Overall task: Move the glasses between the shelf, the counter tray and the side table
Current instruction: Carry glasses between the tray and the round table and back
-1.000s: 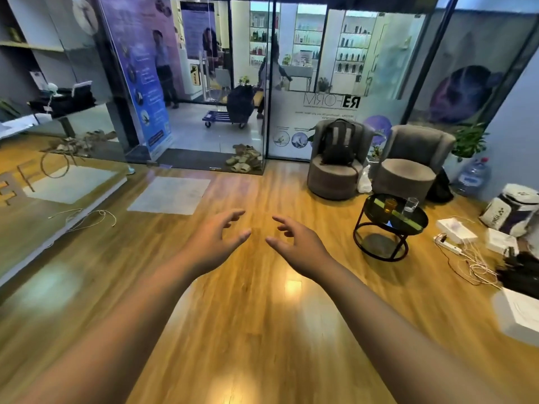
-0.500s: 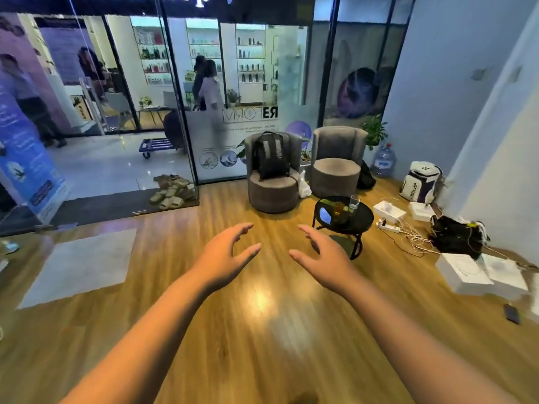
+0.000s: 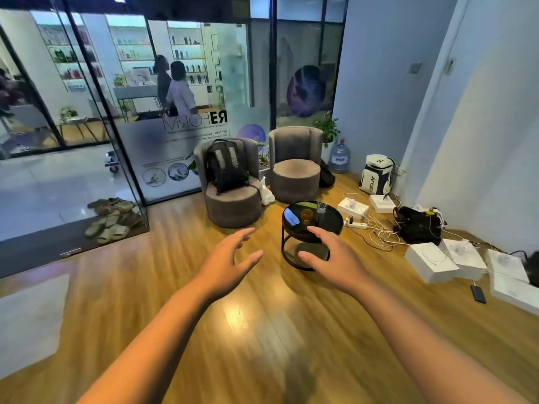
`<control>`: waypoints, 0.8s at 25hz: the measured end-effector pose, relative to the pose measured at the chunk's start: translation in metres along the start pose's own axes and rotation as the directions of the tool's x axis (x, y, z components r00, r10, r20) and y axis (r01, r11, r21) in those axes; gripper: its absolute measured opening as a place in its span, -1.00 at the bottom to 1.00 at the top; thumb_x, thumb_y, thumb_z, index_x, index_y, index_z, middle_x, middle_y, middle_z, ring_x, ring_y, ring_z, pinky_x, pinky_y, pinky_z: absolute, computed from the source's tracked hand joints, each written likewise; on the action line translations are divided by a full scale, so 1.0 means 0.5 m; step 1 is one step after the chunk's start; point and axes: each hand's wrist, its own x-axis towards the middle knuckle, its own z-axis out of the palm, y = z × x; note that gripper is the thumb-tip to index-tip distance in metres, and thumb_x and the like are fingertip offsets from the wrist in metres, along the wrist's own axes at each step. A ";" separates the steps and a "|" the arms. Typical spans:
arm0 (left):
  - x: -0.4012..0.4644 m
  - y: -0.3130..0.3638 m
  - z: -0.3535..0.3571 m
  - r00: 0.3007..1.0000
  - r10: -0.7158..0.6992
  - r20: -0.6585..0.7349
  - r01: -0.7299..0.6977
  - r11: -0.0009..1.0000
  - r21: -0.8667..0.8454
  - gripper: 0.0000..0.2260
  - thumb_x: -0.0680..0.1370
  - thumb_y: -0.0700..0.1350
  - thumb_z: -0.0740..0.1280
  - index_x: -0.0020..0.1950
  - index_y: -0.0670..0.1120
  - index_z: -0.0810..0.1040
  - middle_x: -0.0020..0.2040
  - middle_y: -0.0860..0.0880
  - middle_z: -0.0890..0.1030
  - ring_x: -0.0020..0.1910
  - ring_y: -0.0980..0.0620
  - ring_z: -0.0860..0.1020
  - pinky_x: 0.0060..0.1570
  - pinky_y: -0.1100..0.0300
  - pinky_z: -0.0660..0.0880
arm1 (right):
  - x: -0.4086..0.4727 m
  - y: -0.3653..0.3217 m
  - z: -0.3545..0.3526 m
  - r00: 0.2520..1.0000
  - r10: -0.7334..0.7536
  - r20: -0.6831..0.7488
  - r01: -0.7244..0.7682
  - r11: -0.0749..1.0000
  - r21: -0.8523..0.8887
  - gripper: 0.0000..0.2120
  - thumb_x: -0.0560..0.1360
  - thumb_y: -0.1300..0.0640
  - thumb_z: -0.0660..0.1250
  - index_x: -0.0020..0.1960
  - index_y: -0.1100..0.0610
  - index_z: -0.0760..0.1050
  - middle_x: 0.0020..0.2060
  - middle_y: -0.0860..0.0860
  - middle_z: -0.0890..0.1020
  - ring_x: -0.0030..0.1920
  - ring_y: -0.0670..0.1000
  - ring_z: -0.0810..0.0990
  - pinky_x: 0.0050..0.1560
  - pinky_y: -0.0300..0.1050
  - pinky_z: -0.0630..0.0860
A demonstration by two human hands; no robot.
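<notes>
Both hands empty and held out over the wooden floor, with two glasses on the round worktop beyond them.

The left hand (image 3: 230,259) and right hand (image 3: 331,258) are raised side by side, apart from each other, fingers spread and loosely bent, gripping nothing. Just past the right hand's fingertips stands the black round worktop (image 3: 332,221); on it an amber glass (image 3: 306,214) sits nearer the hands and a clear glass (image 3: 321,206) stands beyond it, at the far rim, the two close but apart. Beyond the left hand is a grey armchair (image 3: 233,199) carrying a black backpack (image 3: 226,166), with a second grey armchair (image 3: 296,167) beyond the worktop. To the right of the right hand, white boxes (image 3: 431,262) and cables (image 3: 376,228) lie on the floor (image 3: 262,330).
</notes>
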 end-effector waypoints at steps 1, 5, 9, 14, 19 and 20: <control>0.050 -0.009 0.005 1.000 -0.007 0.003 0.007 1.000 0.002 -0.43 0.59 0.20 0.38 0.58 0.18 0.34 0.47 0.11 0.49 0.44 0.10 0.45 0.34 0.03 0.49 | 0.048 0.014 0.001 1.000 0.013 0.005 -0.013 1.000 0.002 -0.34 0.55 -0.19 0.43 0.58 -0.15 0.30 0.51 -0.08 0.43 0.46 -0.02 0.43 0.24 -0.16 0.39; 0.242 -0.036 0.022 1.000 -0.024 -0.007 0.024 1.000 0.013 -0.43 0.59 0.20 0.38 0.58 0.18 0.34 0.46 0.12 0.49 0.43 0.11 0.45 0.30 0.04 0.51 | 0.234 0.058 0.002 0.998 0.054 0.024 -0.054 0.999 -0.002 -0.32 0.55 -0.19 0.44 0.60 -0.13 0.29 0.52 -0.06 0.42 0.49 0.01 0.41 0.32 -0.04 0.45; 0.388 -0.068 0.039 1.000 -0.019 0.008 0.019 0.999 0.029 -0.44 0.60 0.18 0.38 0.58 0.16 0.34 0.46 0.11 0.50 0.42 0.10 0.46 0.28 0.13 0.47 | 0.371 0.100 0.006 0.996 0.084 0.039 -0.085 0.996 0.019 -0.31 0.53 -0.19 0.45 0.59 -0.16 0.29 0.50 -0.07 0.44 0.47 0.01 0.42 0.27 -0.06 0.46; 0.565 -0.113 0.048 1.000 -0.004 0.026 0.004 1.000 0.002 -0.44 0.60 0.14 0.39 0.58 0.14 0.34 0.48 0.08 0.49 0.44 0.09 0.46 0.28 0.15 0.45 | 0.533 0.137 0.010 0.992 0.123 0.022 -0.123 0.992 0.003 -0.31 0.54 -0.16 0.46 0.59 -0.16 0.29 0.52 -0.03 0.43 0.48 0.05 0.42 0.19 -0.12 0.41; 0.755 -0.175 0.051 0.995 0.037 0.092 -0.036 0.999 -0.015 -0.41 0.60 0.13 0.40 0.61 0.15 0.31 0.51 0.07 0.47 0.46 0.06 0.45 0.35 0.04 0.49 | 0.685 0.152 0.051 0.986 0.167 -0.020 -0.168 0.986 -0.022 -0.28 0.52 -0.17 0.48 0.60 -0.17 0.26 0.56 -0.03 0.38 0.53 0.06 0.38 0.32 0.01 0.48; 0.798 -0.190 0.049 0.992 0.046 0.115 -0.044 0.999 -0.019 -0.41 0.60 0.13 0.40 0.61 0.14 0.31 0.51 0.07 0.47 0.46 0.06 0.45 0.36 0.03 0.50 | 0.717 0.150 0.059 0.982 0.185 -0.028 -0.186 0.982 -0.022 -0.27 0.53 -0.16 0.48 0.61 -0.17 0.25 0.56 -0.03 0.38 0.53 0.07 0.37 0.33 0.03 0.49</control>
